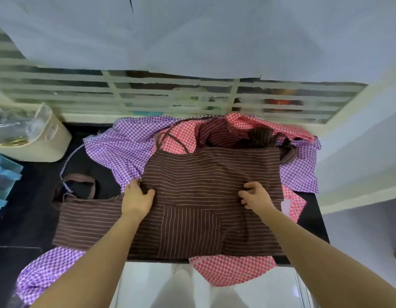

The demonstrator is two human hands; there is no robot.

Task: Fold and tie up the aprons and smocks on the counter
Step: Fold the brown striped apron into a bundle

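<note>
On the black desk [32, 210] in front of me a brown cloth apron [212, 181] with thin pale stripes lies spread flat, its lower edge at the near rim of the desk. A square pocket [190, 230] with stripes running the other way sits low on its middle. From its left side a wide striped band stretches across the desk and ends in a brown strap loop [77, 181].

Both hands are down on this apron, well apart. The left hand [137, 198] grips the apron's left edge, fingers curled under the cloth and the thumb on top, so the fabric puckers there. The right hand [257, 196] is on the right half of the apron with its fingers bent, and I see them pinching a small fold of the cloth.

Under and around the apron lie other garments. A purple-and-white checked cloth [121, 147] spreads behind it to the left and shows again at the near left corner. A red-and-white checked cloth [232, 272] hangs over the near edge and shows again at the back. A second brown striped garment [228, 134] is bunched at the back, against the slatted window [170, 94].

At the far left stands a cream plastic bin [52, 138], with blue containers [3, 174] just beside it at the picture's edge.
</note>
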